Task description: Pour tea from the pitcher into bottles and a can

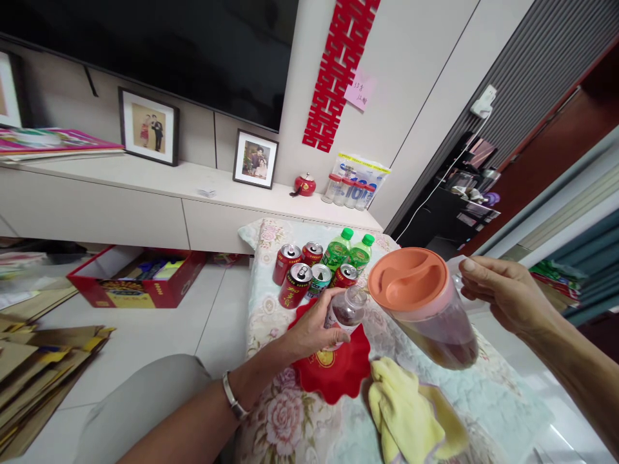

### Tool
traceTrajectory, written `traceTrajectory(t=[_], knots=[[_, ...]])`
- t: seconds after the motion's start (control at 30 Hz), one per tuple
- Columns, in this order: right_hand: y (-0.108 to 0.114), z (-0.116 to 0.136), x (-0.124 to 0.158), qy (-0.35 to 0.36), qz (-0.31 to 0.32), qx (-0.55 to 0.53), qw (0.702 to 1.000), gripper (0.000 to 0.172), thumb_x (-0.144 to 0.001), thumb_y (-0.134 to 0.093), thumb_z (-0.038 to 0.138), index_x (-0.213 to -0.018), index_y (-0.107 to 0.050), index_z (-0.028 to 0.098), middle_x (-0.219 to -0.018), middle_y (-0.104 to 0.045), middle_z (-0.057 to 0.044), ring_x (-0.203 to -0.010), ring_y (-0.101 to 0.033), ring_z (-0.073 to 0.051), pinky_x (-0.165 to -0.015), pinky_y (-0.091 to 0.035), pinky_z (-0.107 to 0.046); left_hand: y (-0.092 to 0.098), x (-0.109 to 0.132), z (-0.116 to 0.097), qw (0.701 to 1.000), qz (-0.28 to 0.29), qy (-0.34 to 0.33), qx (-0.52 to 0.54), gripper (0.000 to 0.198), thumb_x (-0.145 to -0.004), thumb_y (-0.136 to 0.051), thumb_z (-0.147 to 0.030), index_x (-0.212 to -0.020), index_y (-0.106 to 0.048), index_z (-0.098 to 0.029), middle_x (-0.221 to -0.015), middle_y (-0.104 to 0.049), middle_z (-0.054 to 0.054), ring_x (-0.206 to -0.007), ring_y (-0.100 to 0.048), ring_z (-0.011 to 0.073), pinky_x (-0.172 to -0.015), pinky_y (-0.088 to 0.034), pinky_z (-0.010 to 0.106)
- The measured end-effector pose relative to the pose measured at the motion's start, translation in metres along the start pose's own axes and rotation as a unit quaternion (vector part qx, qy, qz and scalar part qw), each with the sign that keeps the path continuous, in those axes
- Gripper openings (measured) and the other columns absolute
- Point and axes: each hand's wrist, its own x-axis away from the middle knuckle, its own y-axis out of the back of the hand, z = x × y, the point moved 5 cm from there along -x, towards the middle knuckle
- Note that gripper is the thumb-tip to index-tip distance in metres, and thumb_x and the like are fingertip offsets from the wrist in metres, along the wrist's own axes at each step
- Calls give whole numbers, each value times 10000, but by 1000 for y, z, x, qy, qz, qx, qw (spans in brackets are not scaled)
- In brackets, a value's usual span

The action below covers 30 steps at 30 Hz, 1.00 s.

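Observation:
My left hand is wrapped round a small clear bottle with dark liquid in it, held just above a red scalloped mat. My right hand grips the handle side of a clear pitcher with an orange lid, tilted toward the bottle's open mouth. Dark liquid sits low in the pitcher. A silver bracelet is on my left wrist. A yellow cloth lies on the table in front of the pitcher.
Several red and green cans and two green bottles stand at the far end of the floral-covered table. A red box and flattened cardboard lie on the floor at left. A low cabinet with framed photos runs behind.

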Motion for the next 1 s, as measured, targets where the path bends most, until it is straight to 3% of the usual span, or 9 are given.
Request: traceTrajectory(t=[0.47,0.77,1.0], knots=[[2,-2,-2,-2,1,5,1000,759,-354,-940,817,-484,-543,183,-516,-351,45,-532,-356,-93,-546,-310,-260,-1,0,-4,1000,1,3,2,838,-699,-854,-286,-1421,-430,-257,-1358,-635,66,-1232,-608,289,-1089,-460,413],[4,-10,-1,-5,11,-2,1000,728,-417,-945,800,-517,-576,180,-530,-347,55,-529,-343,-87,-553,-316,-263,-1,1,-3,1000,0,-2,7,820,-708,-851,-261,-1418,-442,-277,-1334,-648,35,-1229,-612,280,-1098,-465,408],[-1,-19,-1,-10,15,-23,1000,763,-409,-952,796,-490,-487,196,-536,-295,74,-521,-304,-81,-537,-302,-260,0,1,-3,1000,-3,-5,-2,808,-715,-847,-255,-1421,-455,-277,-1336,-663,34,-1264,-604,283,-1121,-465,423]])
